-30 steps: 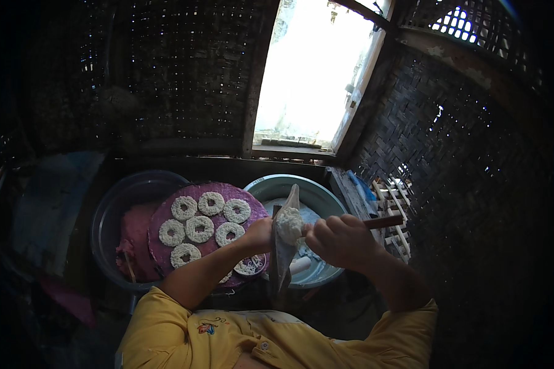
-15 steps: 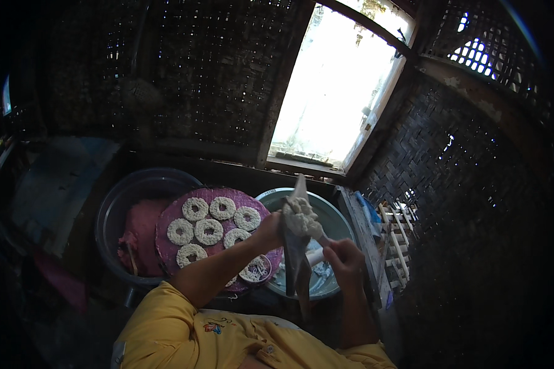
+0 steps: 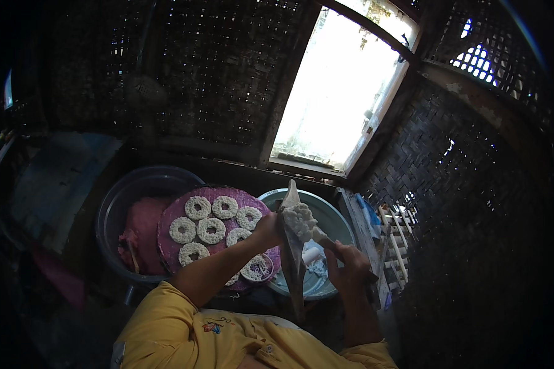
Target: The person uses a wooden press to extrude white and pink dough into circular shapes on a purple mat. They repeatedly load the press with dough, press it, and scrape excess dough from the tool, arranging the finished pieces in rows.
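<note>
My yellow sleeve [image 3: 160, 320] is nearest me. My right hand [image 3: 351, 265] is closed around a stick [image 3: 327, 242], its tip at the white dough [image 3: 300, 222] in the mouth of a bag [image 3: 294, 264]. My left hand [image 3: 269, 229] holds that bag up, its fingertips hidden from me. Just beyond and below sits a pale green basin [image 3: 329, 212]; to the left, dough rings [image 3: 202, 230] lie on a round purple board [image 3: 246, 198], beside a tub [image 3: 106, 227] of pink stuff [image 3: 144, 234]. Farthest is a bright window [image 3: 338, 92].
</note>
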`<state>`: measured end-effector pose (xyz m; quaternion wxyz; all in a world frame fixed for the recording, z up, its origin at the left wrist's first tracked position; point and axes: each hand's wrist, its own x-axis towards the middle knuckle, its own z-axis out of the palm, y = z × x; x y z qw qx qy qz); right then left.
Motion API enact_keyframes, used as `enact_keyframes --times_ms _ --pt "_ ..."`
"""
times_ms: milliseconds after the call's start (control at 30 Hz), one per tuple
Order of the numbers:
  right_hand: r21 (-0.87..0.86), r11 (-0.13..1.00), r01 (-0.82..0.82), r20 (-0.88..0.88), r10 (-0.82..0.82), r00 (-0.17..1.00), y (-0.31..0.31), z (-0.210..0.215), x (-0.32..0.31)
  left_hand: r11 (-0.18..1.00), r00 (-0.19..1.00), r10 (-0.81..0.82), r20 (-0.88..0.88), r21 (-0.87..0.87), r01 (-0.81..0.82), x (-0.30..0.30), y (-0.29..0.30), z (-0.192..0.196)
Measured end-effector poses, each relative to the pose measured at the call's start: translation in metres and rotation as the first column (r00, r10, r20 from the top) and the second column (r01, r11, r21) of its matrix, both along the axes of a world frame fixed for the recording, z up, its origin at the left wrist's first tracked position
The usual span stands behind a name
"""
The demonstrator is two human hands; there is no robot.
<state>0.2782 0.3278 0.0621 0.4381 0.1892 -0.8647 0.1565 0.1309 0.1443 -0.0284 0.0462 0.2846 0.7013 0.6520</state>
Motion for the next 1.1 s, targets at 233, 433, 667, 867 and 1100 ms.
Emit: enact_keyframes --times_ms 233,433,667,867,1100 --pt "-0.627 0.779 -0.011 0.474 0.392 0.788 0.013 0.012 0.019 0.763 0.701 -0.515 0.493 0.636 0.114 -0.003 -0.026 0.010" --pt "-0.421 0.893 0.158 0.411 0.033 0.911 0.025 -0.002 -0.006 0.725 0.676 -0.630 0.382 0.602 0.335 0.005 -0.017 0.024" --pt "-0.675 0.720 0.161 0.501 0.287 0.816 0.054 -0.015 0.016 0.848 0.893 -0.368 0.259 0.486 0.209 0.000 -0.069 0.039" --pt "-0.088 0.954 0.287 0.527 -0.200 0.826 0.028 -0.030 0.014 0.772 0.957 -0.285 0.063 0.607 0.190 0.016 -0.100 0.079" --pt "-0.628 0.771 0.109 0.699 0.496 0.515 -0.086 -0.064 0.047 0.515 0.857 -0.391 -0.336 0.692 0.506 0.042 -0.126 0.101"
